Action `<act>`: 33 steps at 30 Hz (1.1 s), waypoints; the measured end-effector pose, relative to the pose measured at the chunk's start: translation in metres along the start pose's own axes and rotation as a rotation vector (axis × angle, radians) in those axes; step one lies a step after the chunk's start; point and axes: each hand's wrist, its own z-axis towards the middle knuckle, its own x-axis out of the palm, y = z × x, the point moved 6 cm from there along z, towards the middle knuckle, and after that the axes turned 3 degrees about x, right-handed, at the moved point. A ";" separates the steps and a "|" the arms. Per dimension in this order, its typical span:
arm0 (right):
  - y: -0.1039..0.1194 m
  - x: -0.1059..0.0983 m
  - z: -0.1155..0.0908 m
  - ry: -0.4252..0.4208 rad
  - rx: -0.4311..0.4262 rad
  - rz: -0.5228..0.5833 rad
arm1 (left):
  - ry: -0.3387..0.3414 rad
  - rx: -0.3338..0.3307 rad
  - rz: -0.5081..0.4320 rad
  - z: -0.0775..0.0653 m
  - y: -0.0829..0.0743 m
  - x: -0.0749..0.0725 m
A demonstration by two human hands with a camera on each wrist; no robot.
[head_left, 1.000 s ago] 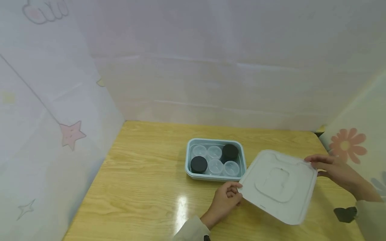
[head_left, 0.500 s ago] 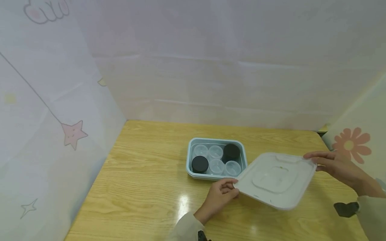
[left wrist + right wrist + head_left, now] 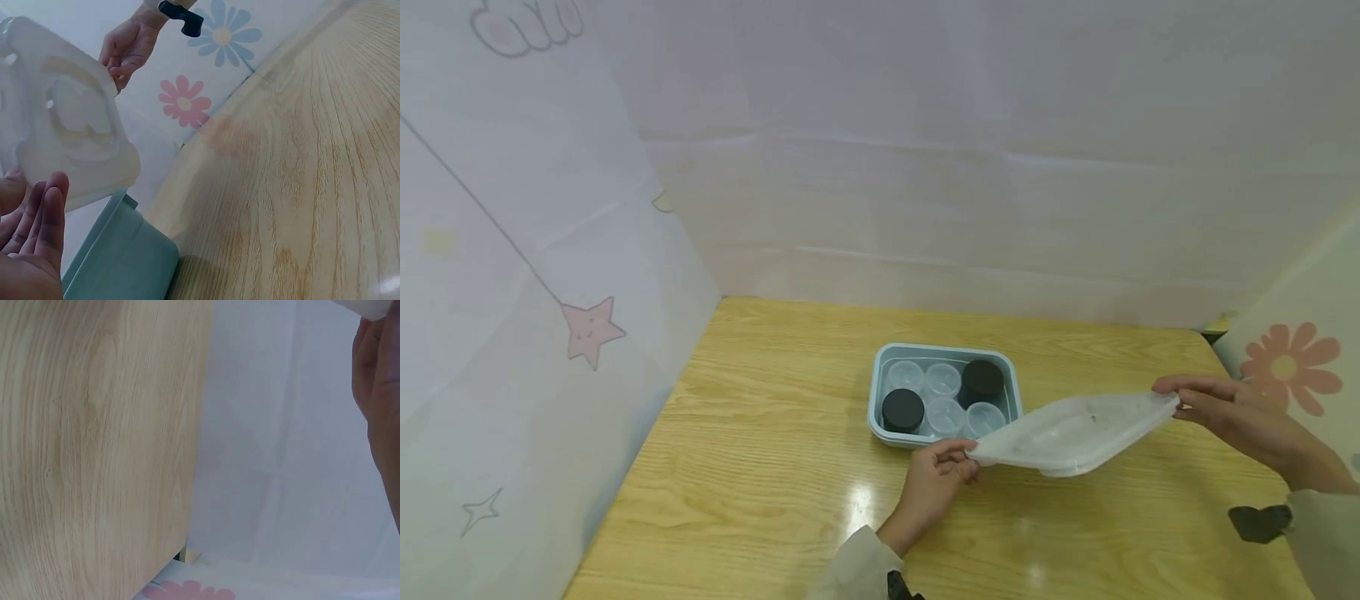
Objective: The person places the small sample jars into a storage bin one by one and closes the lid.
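Note:
A white plastic lid (image 3: 1067, 433) is held tilted above the table, its near edge turned toward the camera. My left hand (image 3: 934, 483) pinches its left corner, close to the front right of a light blue box (image 3: 880, 429). At the opposite corner my right hand (image 3: 1240, 421) pinches the lid between thumb and fingers. Inside the box sit several small clear cups (image 3: 945, 415), along with a black round-topped jar (image 3: 903, 411) at front left and another black jar (image 3: 982, 381) at back right. The left wrist view shows the lid (image 3: 81, 119) beside the box's wall (image 3: 125, 256).
The wood-grain table (image 3: 760, 433) reaches back to a pale cloth wall (image 3: 940, 225). Printed cloth also hangs at both sides, with a pink star (image 3: 592, 332) on the left and a flower (image 3: 1288, 367) on the right.
The lid has tipped from showing its broad face to lying nearly edge-on, its near edge rising. My left hand has shifted slightly left and up; both hands keep their hold.

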 end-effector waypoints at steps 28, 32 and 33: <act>0.026 0.009 0.066 -0.501 0.066 -0.368 | -0.405 0.173 0.114 -0.010 -0.013 -0.043; 0.019 0.007 0.077 -0.511 0.084 -0.370 | -0.418 0.139 0.101 -0.008 -0.012 -0.051; 0.017 0.008 0.080 -0.482 0.050 -0.310 | -0.421 0.137 0.103 -0.008 -0.012 -0.052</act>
